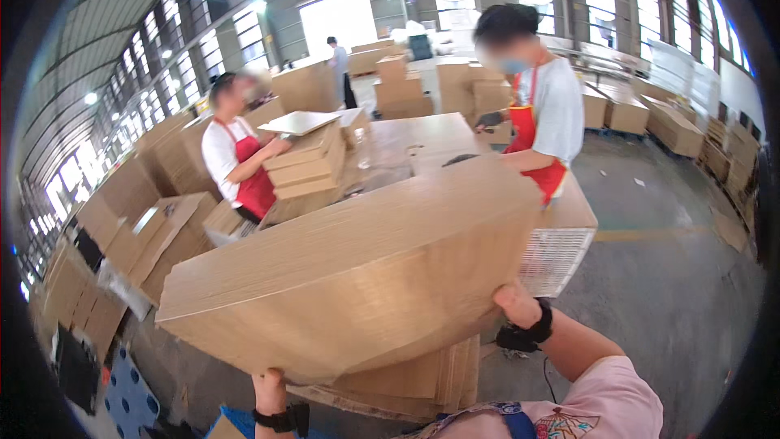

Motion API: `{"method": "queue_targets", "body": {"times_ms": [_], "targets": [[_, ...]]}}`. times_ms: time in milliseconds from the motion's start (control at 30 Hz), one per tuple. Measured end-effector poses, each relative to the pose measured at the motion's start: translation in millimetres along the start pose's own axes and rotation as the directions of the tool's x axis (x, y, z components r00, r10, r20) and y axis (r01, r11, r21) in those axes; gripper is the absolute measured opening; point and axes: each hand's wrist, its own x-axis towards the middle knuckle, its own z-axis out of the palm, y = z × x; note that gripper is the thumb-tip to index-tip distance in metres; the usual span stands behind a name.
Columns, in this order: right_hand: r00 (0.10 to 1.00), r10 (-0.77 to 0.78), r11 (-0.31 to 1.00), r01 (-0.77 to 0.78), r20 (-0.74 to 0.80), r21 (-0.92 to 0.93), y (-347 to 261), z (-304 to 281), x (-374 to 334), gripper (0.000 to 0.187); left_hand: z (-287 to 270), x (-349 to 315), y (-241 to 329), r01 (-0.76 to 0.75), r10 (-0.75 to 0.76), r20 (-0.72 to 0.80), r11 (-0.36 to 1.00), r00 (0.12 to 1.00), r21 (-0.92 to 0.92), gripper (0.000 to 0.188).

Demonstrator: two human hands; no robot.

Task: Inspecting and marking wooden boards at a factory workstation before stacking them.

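A long brown cardboard box point(357, 289) is raised in front of me, tilted with its right end higher and farther off. My left hand point(269, 380) holds its near lower edge, the fingers mostly hidden beneath the cardboard. At the box's right end, my right hand point(517, 302) grips the lower corner, and its fingertips are also out of sight. Black bands are around both wrists. Below the box lie flat cardboard sheets point(455, 374) in a stack, partly covered by it.
Beyond the box stands a worktable point(431, 132) with a clear bottle point(362, 150) on it. One person in a red apron point(250, 167) is beside stacked boxes point(305, 164) at left; another point(556, 106) stands at right. A white slatted crate point(556, 256) is near the box's right end.
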Motion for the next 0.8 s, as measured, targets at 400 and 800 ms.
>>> {"method": "queue_targets", "body": {"times_ms": [400,800], "targets": [[0.962,-0.101,0.98,0.14,-0.253,0.141,-11,26,-17,0.085,26,-9,1,0.003,-0.031,-0.124,0.976,0.992,-0.217,0.081],[0.865,-0.125,0.941,0.258,-0.485,0.218,-30,-52,-132,0.088,151,-56,15,-0.016,0.013,-0.012,0.957,1.0,-0.289,0.086]]}}
